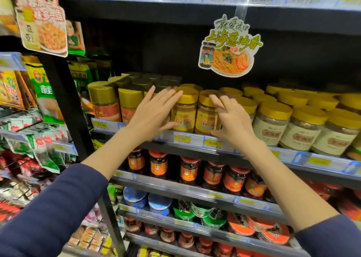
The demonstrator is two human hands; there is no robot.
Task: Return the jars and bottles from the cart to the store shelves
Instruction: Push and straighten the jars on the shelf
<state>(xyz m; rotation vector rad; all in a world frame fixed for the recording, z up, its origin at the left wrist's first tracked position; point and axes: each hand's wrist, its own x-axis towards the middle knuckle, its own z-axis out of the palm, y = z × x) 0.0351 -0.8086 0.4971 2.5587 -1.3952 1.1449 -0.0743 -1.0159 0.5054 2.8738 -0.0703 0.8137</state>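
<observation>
Two yellow-labelled jars with gold lids stand side by side at the front edge of the middle shelf [254, 153]. My left hand [154, 112] lies flat, fingers straight, against the left side of the left jar [184, 112]. My right hand [232, 120] touches the right side of the right jar [207, 114], fingers spread over its lid, thumb low at its base. Neither hand wraps round a jar. The cart is out of view.
More gold-lidded jars fill the same shelf left [103, 100] and right [271, 121]. A cardboard noodle sign [228, 47] hangs above. Red-capped sauce jars [189, 170] sit one shelf down, bowls [158, 204] lower. Hanging packets [45, 92] crowd the left rack.
</observation>
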